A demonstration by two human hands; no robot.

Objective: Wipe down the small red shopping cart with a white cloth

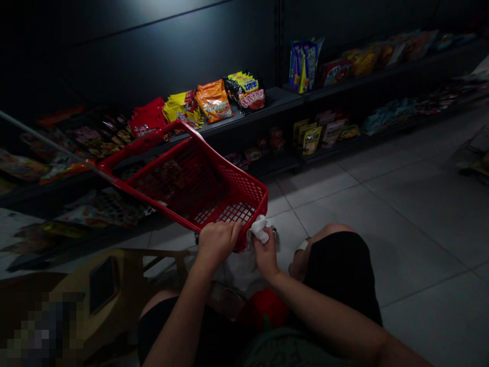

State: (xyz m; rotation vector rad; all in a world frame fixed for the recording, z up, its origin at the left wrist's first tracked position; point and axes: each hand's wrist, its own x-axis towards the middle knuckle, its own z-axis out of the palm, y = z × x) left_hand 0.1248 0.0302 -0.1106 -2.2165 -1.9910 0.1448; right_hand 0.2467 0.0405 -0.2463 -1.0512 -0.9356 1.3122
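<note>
A red plastic shopping cart (233, 178) with grid walls stands in front of me, its basket showing nothing inside. On the near rim of the cart, my left hand (219, 239) is closed, fingers wrapped over the edge. My right hand (266, 250) pinches a crumpled white tissue (260, 229) against the outside of the cart's near right corner. Part of the tissue is hidden behind my fingers. Below the basket, the cart's lower part is mostly covered by my hands and legs.
Shelves (267, 104) with snack packets (216, 102) run along the wall beyond the cart. A tan plastic stool (130, 265) stands at my left, with a dark phone-like object (104, 284) on it. Pale floor tiles (382, 229) spread to the right.
</note>
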